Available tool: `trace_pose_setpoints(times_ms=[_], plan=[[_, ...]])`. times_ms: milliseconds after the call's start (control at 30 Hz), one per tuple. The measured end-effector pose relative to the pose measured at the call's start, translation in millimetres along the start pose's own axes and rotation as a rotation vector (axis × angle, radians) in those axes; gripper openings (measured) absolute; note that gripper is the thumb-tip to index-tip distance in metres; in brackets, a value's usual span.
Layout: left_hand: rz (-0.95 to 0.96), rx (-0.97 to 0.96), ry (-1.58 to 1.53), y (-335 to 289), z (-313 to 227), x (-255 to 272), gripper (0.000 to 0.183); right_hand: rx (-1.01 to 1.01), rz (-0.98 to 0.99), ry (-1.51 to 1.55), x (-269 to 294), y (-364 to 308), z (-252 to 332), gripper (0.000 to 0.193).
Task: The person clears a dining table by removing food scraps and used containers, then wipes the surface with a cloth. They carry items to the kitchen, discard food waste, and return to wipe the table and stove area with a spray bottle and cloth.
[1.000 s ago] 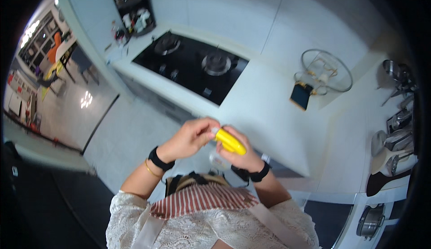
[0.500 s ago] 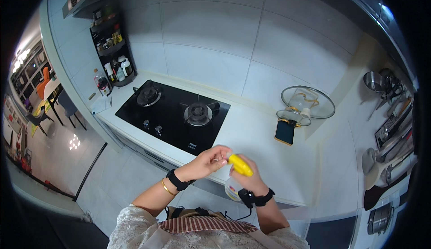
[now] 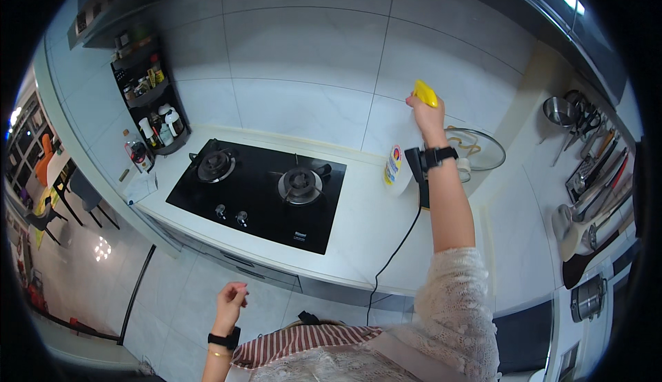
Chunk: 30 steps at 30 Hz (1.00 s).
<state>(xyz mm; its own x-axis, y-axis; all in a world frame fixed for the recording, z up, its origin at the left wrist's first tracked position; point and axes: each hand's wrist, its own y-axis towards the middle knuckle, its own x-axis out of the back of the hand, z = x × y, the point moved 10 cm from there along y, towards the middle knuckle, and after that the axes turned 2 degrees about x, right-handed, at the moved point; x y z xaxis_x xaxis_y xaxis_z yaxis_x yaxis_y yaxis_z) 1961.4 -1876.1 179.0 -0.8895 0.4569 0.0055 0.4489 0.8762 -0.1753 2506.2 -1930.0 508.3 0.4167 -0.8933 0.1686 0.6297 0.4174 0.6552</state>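
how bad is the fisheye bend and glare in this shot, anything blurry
Head view: heavy fisheye, with the wall tile lines and the counter edge bowing toward a black rim. A bright light reflection sits on the floor at left. The right hand with the yellow sponge is reasonably sharp; the left hand is slightly soft. The utensils at the right edge look stretched.

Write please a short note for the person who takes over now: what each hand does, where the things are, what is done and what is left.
Right hand: raised to the wall tiles, fingers shut on a yellow spray bottle.
Left hand: low at the side, holds nothing, fingers loosely curled.
Things: black gas hob set in the white counter; white bottle stands on the counter below the raised hand; glass lid leans behind it.
Done: bottle gripped and lifted to the wall.
Left: whether the tiles are already sprayed cannot be seen; no cloth in view.
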Motion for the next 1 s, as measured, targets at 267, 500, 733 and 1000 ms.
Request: trace_pose_setpoints(times_ms=[267, 500, 733, 1000], plan=[[-0.191, 0.040, -0.053, -14, 29, 48, 0.011, -0.182, 0.234, -0.012, -90, -2, -23, 0.017], [-0.229, 0.059, -0.075, -13, 41, 56, 0.011, -0.087, 0.560, 0.272, -226, -67, 46, 0.019], [-0.279, 0.093, -0.087, -25, 57, 71, 0.014, -0.300, 0.504, 0.321, -291, -80, 34, 0.012], [-0.314, 0.084, -0.087, -37, 62, 86, 0.013, -0.246, 0.386, -0.334, -274, -57, -23, 0.032]])
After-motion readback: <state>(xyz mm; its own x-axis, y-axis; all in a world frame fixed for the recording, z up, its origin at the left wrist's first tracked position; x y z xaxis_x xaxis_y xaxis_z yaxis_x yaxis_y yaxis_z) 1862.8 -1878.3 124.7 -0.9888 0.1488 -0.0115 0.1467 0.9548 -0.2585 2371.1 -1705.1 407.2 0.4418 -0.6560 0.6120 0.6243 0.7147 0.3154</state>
